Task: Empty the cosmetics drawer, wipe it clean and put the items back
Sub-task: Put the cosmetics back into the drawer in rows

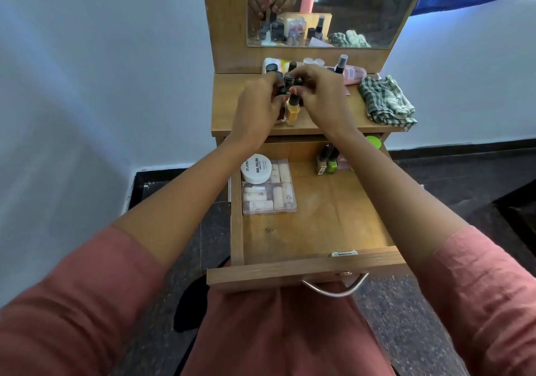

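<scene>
Fingers of the left hand [258, 100] and right hand [317, 97] close together around small dark-capped bottles [291, 106], apparently several, near the tabletop's [324, 114] front edge. A checked cloth [385, 101] lies at its right corner. Below, the drawer [304, 270] stands open.

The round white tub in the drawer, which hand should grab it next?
Probably the left hand. The white tub sits on the clear box at the drawer's left side, below the left forearm. The right hand would have to cross over.
</scene>
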`<move>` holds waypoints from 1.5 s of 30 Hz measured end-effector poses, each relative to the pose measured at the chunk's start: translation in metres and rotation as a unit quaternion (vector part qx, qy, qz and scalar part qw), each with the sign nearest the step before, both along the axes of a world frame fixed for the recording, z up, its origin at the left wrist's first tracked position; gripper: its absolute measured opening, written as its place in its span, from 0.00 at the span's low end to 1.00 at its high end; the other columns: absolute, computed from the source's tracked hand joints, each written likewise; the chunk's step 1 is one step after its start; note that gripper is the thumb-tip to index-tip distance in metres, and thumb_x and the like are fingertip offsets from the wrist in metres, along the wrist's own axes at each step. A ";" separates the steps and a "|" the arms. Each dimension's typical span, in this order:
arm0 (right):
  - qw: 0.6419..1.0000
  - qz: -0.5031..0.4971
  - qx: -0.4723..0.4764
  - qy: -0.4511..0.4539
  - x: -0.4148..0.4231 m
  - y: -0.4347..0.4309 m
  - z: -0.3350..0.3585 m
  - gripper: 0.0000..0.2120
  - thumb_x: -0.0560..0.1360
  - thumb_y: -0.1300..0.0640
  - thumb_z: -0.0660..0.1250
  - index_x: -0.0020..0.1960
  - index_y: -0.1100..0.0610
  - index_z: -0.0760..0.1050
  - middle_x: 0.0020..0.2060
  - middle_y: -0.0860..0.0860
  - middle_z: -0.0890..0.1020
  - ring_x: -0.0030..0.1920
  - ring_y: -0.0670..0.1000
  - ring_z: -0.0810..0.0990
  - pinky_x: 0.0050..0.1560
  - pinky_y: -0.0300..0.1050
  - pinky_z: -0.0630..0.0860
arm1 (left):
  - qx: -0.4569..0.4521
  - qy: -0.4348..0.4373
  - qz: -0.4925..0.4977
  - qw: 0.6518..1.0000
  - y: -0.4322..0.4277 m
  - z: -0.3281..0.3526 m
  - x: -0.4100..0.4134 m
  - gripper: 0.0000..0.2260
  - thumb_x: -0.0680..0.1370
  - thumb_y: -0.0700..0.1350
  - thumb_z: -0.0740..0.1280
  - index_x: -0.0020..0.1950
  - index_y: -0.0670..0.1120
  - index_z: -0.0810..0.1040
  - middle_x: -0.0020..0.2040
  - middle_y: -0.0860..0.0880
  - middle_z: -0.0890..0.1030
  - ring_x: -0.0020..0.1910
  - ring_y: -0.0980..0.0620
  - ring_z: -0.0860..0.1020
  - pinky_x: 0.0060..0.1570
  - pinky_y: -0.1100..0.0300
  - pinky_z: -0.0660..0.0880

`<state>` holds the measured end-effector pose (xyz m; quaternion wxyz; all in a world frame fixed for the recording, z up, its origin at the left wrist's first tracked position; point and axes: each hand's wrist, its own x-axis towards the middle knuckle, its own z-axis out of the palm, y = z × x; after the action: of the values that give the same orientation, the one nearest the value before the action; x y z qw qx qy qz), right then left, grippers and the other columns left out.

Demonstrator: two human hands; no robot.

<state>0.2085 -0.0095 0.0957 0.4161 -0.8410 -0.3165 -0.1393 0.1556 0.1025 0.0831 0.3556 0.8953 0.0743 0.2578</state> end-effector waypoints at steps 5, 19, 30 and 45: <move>1.000 -0.009 -0.007 -0.010 -0.011 -0.020 -0.001 0.12 0.72 0.67 0.68 0.55 0.65 0.78 0.49 0.58 0.83 0.46 0.45 0.76 0.43 0.19 0.68 | -0.027 0.003 -0.030 0.999 -0.014 0.001 -0.011 0.10 0.75 0.40 0.67 0.55 0.42 0.78 0.49 0.45 0.81 0.46 0.53 0.79 0.48 0.60 0.77; 0.994 -0.054 -0.087 0.029 -0.028 -0.060 -0.057 0.11 0.70 0.69 0.68 0.52 0.66 0.79 0.48 0.61 0.79 0.50 0.56 0.77 0.50 0.36 0.69 | -0.015 0.108 -0.072 0.991 -0.046 -0.053 -0.018 0.08 0.74 0.38 0.68 0.52 0.38 0.79 0.49 0.41 0.82 0.49 0.45 0.80 0.51 0.50 0.76; 0.983 -0.108 -0.134 0.063 -0.012 -0.058 -0.084 0.12 0.73 0.66 0.65 0.56 0.64 0.78 0.53 0.58 0.80 0.53 0.56 0.78 0.53 0.52 0.76 | 0.028 0.121 -0.073 0.990 -0.052 -0.081 0.002 0.07 0.76 0.38 0.66 0.51 0.38 0.77 0.49 0.42 0.82 0.49 0.43 0.80 0.47 0.49 0.77; 0.961 -0.143 -0.237 -0.012 -0.006 -0.053 -0.103 0.11 0.74 0.61 0.63 0.55 0.59 0.78 0.51 0.54 0.81 0.54 0.56 0.75 0.47 0.50 0.73 | -0.002 0.133 -0.071 0.989 -0.053 -0.098 0.008 0.07 0.75 0.36 0.65 0.52 0.40 0.78 0.48 0.42 0.82 0.49 0.41 0.80 0.46 0.48 0.77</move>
<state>0.2027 -0.0622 -0.0074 0.1766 -0.9505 -0.2214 -0.1282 0.1641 0.0492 -0.0152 0.3616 0.9240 0.0573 0.1105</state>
